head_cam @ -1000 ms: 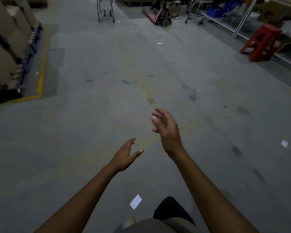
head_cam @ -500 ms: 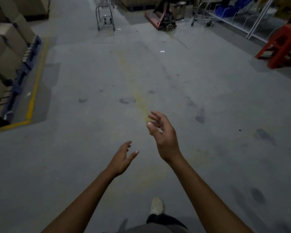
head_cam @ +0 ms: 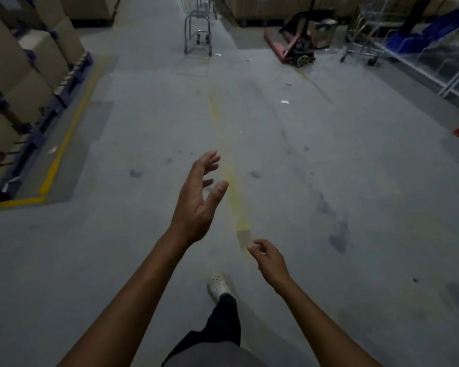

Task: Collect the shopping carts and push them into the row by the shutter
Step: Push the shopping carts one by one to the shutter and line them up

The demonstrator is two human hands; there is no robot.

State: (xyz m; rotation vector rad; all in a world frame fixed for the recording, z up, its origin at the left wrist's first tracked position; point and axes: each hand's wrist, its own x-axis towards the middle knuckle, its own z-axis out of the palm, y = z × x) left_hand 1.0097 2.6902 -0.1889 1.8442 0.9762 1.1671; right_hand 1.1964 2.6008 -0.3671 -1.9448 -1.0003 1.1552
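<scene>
Boxes of brown cardboard stacked on blue pallets (head_cam: 24,75) stand well off to the left of the hands, edged by a painted yellow floor line (head_cam: 61,149). Next comes the left hand (head_cam: 196,202), raised ahead of the body with fingers spread and nothing in it. Far beyond its fingertips, at the end of the aisle, a grey metal-tube shopping cart (head_cam: 199,37) stands alone on the concrete. The right hand (head_cam: 269,260) hangs lower and nearer the body, fingers loosely curled, also empty. Well beyond it and to its right sit a red pallet jack (head_cam: 289,49) and a second, wire-basket shopping cart (head_cam: 366,27). Neither cart is held, and no shutter or row of carts shows. The collecting therefore looks unfinished: at least these two carts appear to be left, and each needs reaching, gripping by the handle and pushing to the row.
</scene>
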